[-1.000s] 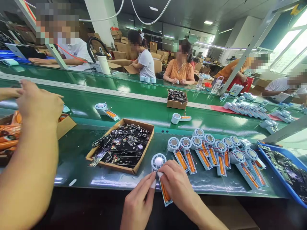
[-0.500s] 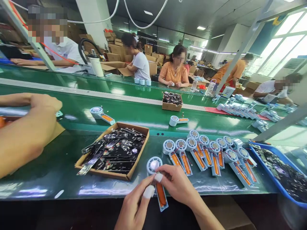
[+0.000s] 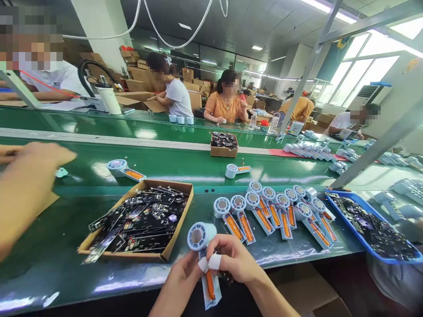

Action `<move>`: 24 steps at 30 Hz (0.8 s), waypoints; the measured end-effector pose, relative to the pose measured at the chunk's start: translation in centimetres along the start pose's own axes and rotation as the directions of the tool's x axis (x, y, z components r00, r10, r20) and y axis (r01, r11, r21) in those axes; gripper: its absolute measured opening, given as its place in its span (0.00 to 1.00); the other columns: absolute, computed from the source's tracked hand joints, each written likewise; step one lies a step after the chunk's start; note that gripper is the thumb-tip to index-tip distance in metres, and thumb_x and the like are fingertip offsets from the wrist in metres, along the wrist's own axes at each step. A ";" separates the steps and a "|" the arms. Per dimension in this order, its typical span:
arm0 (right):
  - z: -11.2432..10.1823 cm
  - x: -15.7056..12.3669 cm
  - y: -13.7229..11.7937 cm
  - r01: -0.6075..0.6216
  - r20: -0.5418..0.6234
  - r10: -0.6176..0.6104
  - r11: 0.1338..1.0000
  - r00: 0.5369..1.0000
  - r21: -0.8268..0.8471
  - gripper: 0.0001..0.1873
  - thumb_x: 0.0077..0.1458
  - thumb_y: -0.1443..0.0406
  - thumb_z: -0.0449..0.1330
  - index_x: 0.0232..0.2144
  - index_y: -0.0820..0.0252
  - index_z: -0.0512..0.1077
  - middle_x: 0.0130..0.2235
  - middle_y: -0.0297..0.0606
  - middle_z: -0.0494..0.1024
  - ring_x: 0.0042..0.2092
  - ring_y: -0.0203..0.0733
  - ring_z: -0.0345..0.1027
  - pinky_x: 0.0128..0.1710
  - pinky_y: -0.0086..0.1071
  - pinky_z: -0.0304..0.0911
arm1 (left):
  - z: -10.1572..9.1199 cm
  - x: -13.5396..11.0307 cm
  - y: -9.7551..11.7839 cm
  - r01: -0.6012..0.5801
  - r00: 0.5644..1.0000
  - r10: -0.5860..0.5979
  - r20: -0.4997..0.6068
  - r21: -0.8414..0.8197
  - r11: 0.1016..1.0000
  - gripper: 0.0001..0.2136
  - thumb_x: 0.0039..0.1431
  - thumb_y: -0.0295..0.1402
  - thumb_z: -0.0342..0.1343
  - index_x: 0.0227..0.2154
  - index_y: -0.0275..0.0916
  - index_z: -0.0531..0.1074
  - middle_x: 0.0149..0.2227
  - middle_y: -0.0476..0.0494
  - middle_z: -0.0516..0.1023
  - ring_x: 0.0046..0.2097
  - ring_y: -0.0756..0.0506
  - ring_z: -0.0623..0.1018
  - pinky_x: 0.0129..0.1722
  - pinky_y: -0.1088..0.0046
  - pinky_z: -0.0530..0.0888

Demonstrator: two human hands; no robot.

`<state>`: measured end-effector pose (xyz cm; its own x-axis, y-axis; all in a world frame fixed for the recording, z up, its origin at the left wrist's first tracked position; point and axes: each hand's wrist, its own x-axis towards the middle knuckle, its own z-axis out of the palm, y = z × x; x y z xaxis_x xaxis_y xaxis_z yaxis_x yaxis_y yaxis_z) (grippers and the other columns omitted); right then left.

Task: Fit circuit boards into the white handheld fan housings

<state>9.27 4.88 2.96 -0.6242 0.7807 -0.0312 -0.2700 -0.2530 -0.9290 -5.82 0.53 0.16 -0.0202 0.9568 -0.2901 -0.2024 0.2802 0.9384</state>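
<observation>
A light-blue handheld fan body (image 3: 198,236) with a round grille and an orange battery in its open handle is tilted at the front edge of the bench. My left hand (image 3: 181,278) is closed around the handle just below the fan head. My right hand (image 3: 235,260) is closed in a pinch over the handle, thumb against the left thumb; both thumbs wear white wraps. From under the right hand pokes a dark circuit board (image 3: 227,276), mostly hidden by the fingers. Left of the hands stands a cardboard box (image 3: 165,254) of black circuit boards.
Several fan bodies (image 3: 246,226) lie in rows to the right, beside a blue tray (image 3: 373,253) of boards. Two more fans (image 3: 117,166) (image 3: 232,170) sit on the green belt (image 3: 172,163). A co-worker's arm (image 3: 29,189) reaches in at left. A metal post (image 3: 360,163) slants at right.
The fan body has been raised and tilted between my hands, its head turned more to the left. The view has shifted right. At left, the co-worker's arm has moved and is blurred.
</observation>
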 end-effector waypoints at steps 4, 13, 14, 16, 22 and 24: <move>-0.9 0.1 0.3 0.093 -0.033 -0.090 0.992 0.995 0.087 0.20 0.47 0.52 0.71 0.29 0.60 0.69 0.21 0.27 0.69 0.20 0.29 0.57 0.22 0.24 0.56 | 1.0 -0.6 0.5 -0.021 0.999 0.030 0.034 -0.229 0.973 0.26 0.47 0.48 0.70 0.46 0.39 0.77 0.44 0.38 0.84 0.49 0.35 0.82 0.50 0.59 0.77; -0.6 -1.2 -2.2 0.057 -0.185 -0.321 0.617 0.929 -0.785 0.18 0.56 0.68 0.59 0.50 0.57 0.68 0.41 0.39 0.77 0.39 0.41 0.72 0.41 0.33 0.66 | 2.0 -0.7 -1.4 -0.237 0.934 0.208 -0.291 -0.065 0.969 0.21 0.59 0.49 0.60 0.47 0.40 0.67 0.37 0.46 0.80 0.31 0.48 0.77 0.33 0.72 0.75; -0.5 -1.4 -2.3 0.016 -0.171 -0.340 0.485 0.925 -0.874 0.17 0.57 0.70 0.57 0.50 0.58 0.68 0.40 0.39 0.78 0.38 0.41 0.72 0.40 0.32 0.65 | 1.9 -0.7 -1.2 -0.235 0.928 0.212 -0.306 -0.041 0.971 0.21 0.59 0.48 0.60 0.48 0.40 0.67 0.38 0.46 0.79 0.32 0.48 0.77 0.33 0.72 0.75; -0.3 -1.8 -2.7 -0.022 -0.079 -0.291 0.192 0.954 -0.981 0.12 0.60 0.73 0.53 0.44 0.59 0.70 0.38 0.41 0.79 0.35 0.42 0.73 0.35 0.31 0.62 | 1.7 -0.6 -0.7 -0.238 0.918 0.225 -0.326 0.002 0.971 0.20 0.58 0.46 0.60 0.48 0.41 0.67 0.41 0.43 0.80 0.37 0.45 0.79 0.37 0.70 0.76; 1.0 -2.6 -5.0 0.226 0.225 0.121 0.007 0.967 -0.974 0.04 0.57 0.65 0.65 0.33 0.58 0.74 0.29 0.36 0.80 0.27 0.42 0.72 0.26 0.29 0.53 | 1.1 -0.7 0.5 -0.198 0.956 0.191 -0.223 -0.007 0.980 0.20 0.55 0.41 0.62 0.48 0.40 0.68 0.47 0.40 0.80 0.50 0.39 0.80 0.47 0.66 0.75; 1.2 -2.6 -5.2 0.249 0.279 0.125 0.215 0.952 -0.944 0.02 0.57 0.67 0.64 0.33 0.58 0.74 0.29 0.34 0.80 0.28 0.39 0.72 0.27 0.27 0.55 | 0.9 -1.1 0.7 -0.146 0.982 0.130 -0.134 -0.111 0.983 0.19 0.56 0.42 0.60 0.48 0.40 0.68 0.46 0.41 0.80 0.49 0.39 0.80 0.45 0.66 0.76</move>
<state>11.37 3.48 8.28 -0.8327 0.5521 -0.0425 0.4791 0.6797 -0.5554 -5.07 -0.25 1.29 -0.1773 0.9661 -0.1879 -0.3048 0.1276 0.9438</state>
